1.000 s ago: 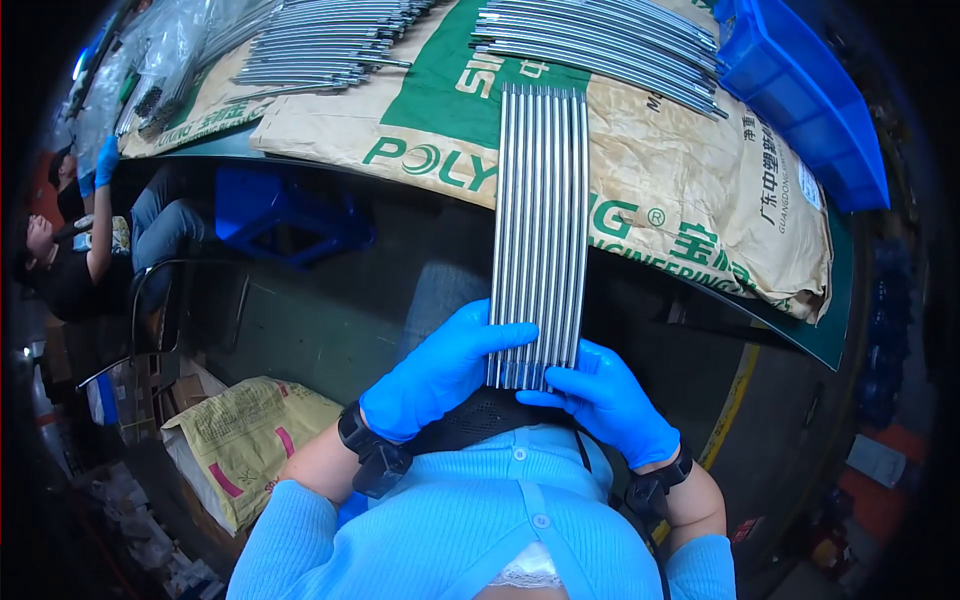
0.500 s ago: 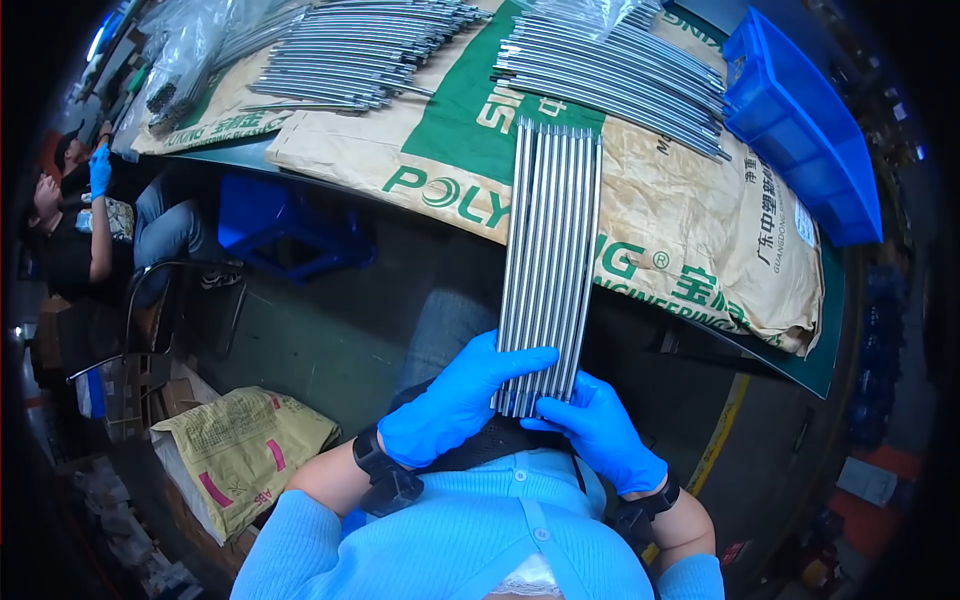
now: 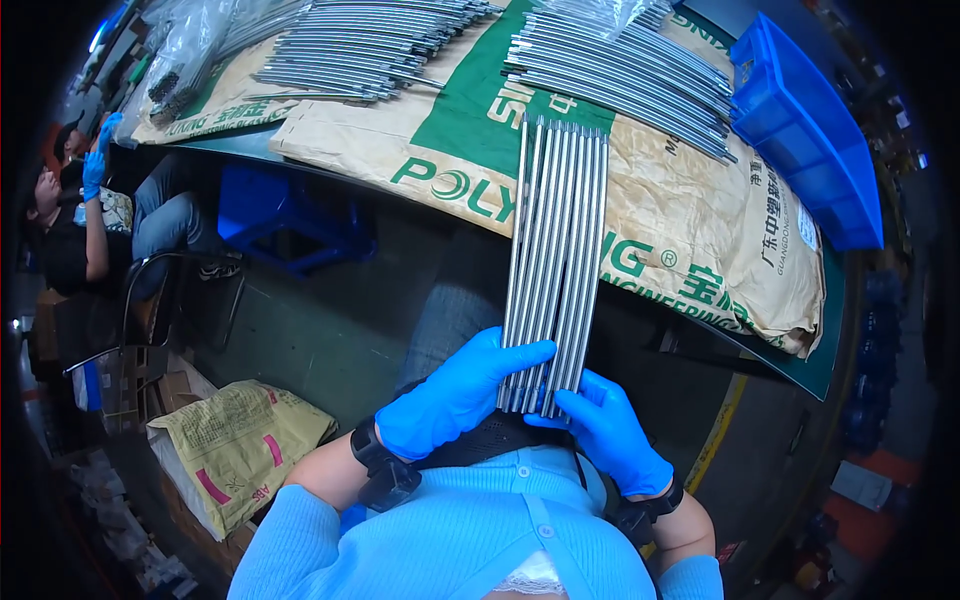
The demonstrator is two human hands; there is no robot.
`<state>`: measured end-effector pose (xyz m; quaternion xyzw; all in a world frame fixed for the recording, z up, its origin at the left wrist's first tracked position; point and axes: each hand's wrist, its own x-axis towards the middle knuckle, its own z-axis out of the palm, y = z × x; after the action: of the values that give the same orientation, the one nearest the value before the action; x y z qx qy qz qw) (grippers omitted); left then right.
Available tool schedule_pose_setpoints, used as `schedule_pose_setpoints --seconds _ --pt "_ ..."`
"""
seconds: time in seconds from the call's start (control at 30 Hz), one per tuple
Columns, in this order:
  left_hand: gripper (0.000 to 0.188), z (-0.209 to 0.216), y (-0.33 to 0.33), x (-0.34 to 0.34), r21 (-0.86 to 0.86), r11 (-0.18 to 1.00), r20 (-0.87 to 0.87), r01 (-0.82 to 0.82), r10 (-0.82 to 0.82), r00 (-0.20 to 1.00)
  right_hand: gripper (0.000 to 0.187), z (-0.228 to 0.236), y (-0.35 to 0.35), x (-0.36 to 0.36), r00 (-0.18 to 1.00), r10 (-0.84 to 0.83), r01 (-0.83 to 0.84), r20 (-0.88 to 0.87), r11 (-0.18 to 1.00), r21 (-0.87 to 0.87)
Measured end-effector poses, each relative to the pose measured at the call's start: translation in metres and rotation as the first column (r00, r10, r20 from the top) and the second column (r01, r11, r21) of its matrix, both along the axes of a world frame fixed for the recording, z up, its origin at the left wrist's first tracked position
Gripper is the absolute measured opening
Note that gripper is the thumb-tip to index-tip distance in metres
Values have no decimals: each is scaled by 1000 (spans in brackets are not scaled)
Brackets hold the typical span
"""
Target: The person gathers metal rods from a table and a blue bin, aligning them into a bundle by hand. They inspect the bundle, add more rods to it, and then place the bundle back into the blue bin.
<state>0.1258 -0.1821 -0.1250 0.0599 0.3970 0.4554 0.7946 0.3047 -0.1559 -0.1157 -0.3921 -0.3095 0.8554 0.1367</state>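
Observation:
A flat row of several thin metal rods [image 3: 556, 230] lies between my hands, with the far ends above the table's paper sacks. My left hand [image 3: 460, 388], in a blue glove, grips the near end from the left, its thumb across the top of the rods. From the right, my right hand [image 3: 608, 425], also gloved in blue, closes on the same near end with its thumb on the edge. The fingers beneath the rods are hidden. A narrow gap runs down the row between the rods.
Brown and green paper sacks [image 3: 400, 150] cover the green table [image 3: 815, 370]. More rods lie in a left pile [image 3: 350, 50] and a right pile [image 3: 630, 80]. A blue bin [image 3: 815, 140] stands at the right. A blue stool [image 3: 270, 215], yellowish sack [image 3: 240, 445] and seated person [image 3: 105, 220] are at left.
A gap has opened lengthwise among the held rods near my hands. My right thumb has shifted slightly right and up. The view has moved a little.

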Motion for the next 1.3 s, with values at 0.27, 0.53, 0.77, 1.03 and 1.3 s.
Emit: schedule_pose_setpoints --seconds 0.27,0.53,0.77,1.03,1.3 --pt "42 1 -1 -6 79 995 60 58 -63 996 42 -2 0 2 1000 -3 3 -21 1000 4" --pt "50 -9 2 -9 139 989 222 45 -76 972 46 2 -1 -2 1000 -27 27 12 999 33" --pt "56 -15 3 -13 127 992 412 20 -71 909 50 3 -4 -7 994 -51 44 92 996 77" --pt "59 -16 8 -12 218 973 343 77 -151 927 38 4 3 -9 995 39 -48 89 994 95" --pt "59 0 -2 -29 211 969 373 131 -203 905 32 65 51 6 635 416 -770 651 413 487"
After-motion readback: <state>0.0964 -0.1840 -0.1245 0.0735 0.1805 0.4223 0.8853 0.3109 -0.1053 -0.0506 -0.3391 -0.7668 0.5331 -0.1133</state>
